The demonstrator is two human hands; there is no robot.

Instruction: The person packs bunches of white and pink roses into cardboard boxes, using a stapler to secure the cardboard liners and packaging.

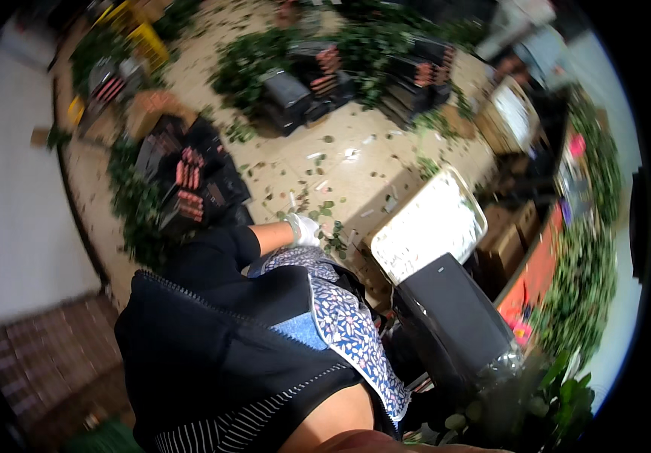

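Note:
My left hand [305, 230], in a white glove, hangs beside the blue floral apron [355, 340] that I wear. It is above the floor [355, 189], which is strewn with cut leaves and small white scraps. Its fingers are small and blurred, so their pose is unclear, and I see nothing in them. My right hand is out of sight. To my right a light-rimmed crate [429, 226] with a bright white top, dotted with bits, stands beside a large black box-like block [457, 313].
Black-wrapped packs [189, 170] with pinkish bands and leafy stems stand on the left; more black packs [287, 98] are ahead. A red-sided bench [533, 279] heaped with green stems [582, 302] runs along the right. A yellow crate [148, 45] is far left.

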